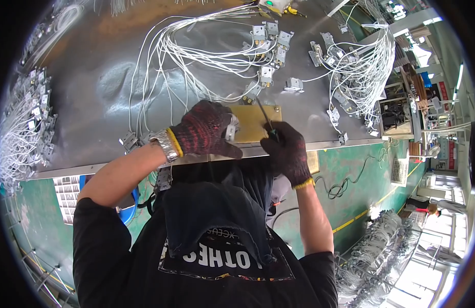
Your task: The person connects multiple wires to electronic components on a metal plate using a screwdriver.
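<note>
Left hand (204,128) is pinching a metal fitting (231,128), probably light, stiff, best held by its sides; right hand (287,150) is clutching a thin-shafted tool (263,111).

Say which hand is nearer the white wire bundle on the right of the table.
Right. The right hand is left of the white wire bundle and closer to the person's body; the left hand is farther left.

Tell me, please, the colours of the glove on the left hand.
The left glove is dark with red flecks and a yellow edge; see the head view.
</note>
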A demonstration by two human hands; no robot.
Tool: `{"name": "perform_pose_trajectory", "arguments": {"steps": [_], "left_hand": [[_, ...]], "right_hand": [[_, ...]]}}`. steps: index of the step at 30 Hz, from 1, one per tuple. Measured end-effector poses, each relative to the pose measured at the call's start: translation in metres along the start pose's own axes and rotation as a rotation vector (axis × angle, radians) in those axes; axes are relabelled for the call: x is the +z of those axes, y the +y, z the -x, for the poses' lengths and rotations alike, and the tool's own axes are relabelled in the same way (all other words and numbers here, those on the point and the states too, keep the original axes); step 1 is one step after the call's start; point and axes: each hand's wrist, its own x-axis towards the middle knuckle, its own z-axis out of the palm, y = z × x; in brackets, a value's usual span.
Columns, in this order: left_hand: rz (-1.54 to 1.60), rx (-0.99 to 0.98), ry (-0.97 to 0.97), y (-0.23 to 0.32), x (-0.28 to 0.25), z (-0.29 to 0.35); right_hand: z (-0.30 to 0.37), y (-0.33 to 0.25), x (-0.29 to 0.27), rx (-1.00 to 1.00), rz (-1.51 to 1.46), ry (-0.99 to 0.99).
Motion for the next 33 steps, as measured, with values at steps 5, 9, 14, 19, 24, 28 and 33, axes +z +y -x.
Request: {"name": "perform_pose_trajectory", "arguments": {"steps": [5, 9, 14, 19, 24, 28, 33], "left_hand": [[0.024, -0.119, -0.315, 0.004, -0.035, 0.006], [-0.028, -0.103, -0.387, 0.003, -0.041, 0.001], [-0.075, -0.066, -0.068, -0.004, -0.012, 0.007], [-0.126, -0.323, -0.174, -0.011, -0.015, -0.007], [-0.132, -0.319, -0.14, -0.018, -0.018, -0.011], [-0.153, -0.35, -0.158, -0.021, -0.017, -0.005], [-0.228, -0.329, -0.11, -0.015, -0.014, -0.005]], "right_hand": [[-0.048, 0.031, 0.016, 0.168, 0.098, 0.031], [-0.084, 0.052, 0.033, 0.079, 0.2, 0.101], [-0.105, 0.01, 0.031, 0.301, -0.012, -0.052], [-0.104, 0.007, 0.039, 0.292, -0.218, -0.253], [-0.101, 0.035, 0.054, 0.072, -0.16, 0.034], [-0.121, 0.021, 0.048, 0.2, -0.378, 0.177], [-0.135, 0.036, 0.046, 0.16, -0.485, 0.069]]}}
